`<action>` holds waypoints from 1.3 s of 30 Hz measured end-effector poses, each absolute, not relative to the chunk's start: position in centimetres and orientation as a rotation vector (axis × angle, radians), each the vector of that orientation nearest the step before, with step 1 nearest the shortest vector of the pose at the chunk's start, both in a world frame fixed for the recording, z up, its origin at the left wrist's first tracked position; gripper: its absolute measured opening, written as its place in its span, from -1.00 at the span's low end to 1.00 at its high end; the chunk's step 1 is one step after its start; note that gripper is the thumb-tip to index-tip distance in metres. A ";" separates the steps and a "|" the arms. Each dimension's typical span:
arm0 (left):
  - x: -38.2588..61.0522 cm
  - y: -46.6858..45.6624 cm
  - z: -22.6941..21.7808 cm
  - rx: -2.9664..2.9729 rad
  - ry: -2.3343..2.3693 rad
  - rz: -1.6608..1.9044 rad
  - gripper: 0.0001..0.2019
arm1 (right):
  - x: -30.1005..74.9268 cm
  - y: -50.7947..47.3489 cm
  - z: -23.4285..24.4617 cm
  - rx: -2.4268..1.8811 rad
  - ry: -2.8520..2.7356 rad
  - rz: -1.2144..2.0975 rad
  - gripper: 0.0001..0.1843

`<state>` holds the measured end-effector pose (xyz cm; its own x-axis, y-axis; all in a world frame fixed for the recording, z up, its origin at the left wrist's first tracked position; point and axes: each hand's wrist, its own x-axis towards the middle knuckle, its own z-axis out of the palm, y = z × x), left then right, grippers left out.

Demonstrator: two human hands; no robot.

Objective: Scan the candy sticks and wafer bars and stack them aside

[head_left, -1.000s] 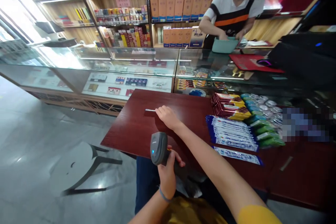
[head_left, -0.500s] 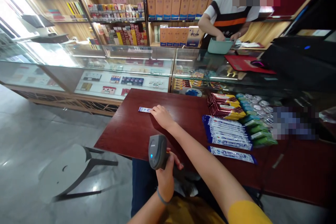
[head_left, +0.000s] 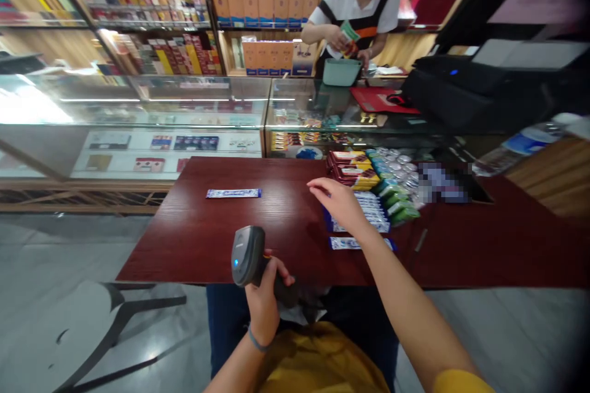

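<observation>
My left hand (head_left: pixel 265 304) is wrapped round the handle of a dark grey barcode scanner (head_left: pixel 247 255), its blue light lit, held above the table's front edge. My right hand (head_left: pixel 338 202) hovers with fingers loosely stretched and nothing in them, just over the left end of a stack of blue-and-white sachets (head_left: pixel 375 212), partly covering it. One more such sachet (head_left: pixel 343 244) lies in front of the stack, partly behind my forearm. On the left of the table a single blue-and-white sachet (head_left: pixel 233 193) lies flat by itself.
On the dark red table (head_left: pixel 271 221) stand maroon-and-yellow packs (head_left: pixel 353 169), green packs (head_left: pixel 401 206) and several round-topped items (head_left: pixel 399 166). A glass display counter (head_left: pixel 184 110) runs behind. Another person handles packets over a pale green basket (head_left: pixel 341 72). A grey stool (head_left: pixel 78 331) stands at left.
My right hand has let go of the single sachet and moved right to the stack. The view has turned right. The other person's hand has lifted packets from the basket.
</observation>
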<state>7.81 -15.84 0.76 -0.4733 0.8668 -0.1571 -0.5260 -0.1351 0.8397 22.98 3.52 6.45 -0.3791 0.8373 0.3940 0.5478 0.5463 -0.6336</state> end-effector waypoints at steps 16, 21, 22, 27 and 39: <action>9.0 -12.0 0.3 0.618 0.949 1.482 -0.65 | 36.8 -1.7 2.6 -1.291 -2.417 0.200 -0.85; 8.8 -12.0 0.2 0.624 0.902 1.518 -0.68 | 36.2 -1.4 2.3 -1.285 -2.543 -0.009 -0.88; 8.8 -12.0 0.2 0.623 0.894 1.522 -0.68 | 36.1 -1.4 2.4 -1.282 -2.563 -0.050 -0.90; 8.9 -12.1 0.3 0.630 0.887 1.521 -0.68 | 36.4 -2.0 3.4 -1.269 -2.532 -0.025 -0.96; 9.0 -12.0 0.2 0.617 0.889 1.528 -0.68 | 32.0 1.4 7.0 -0.890 -1.387 1.263 -0.78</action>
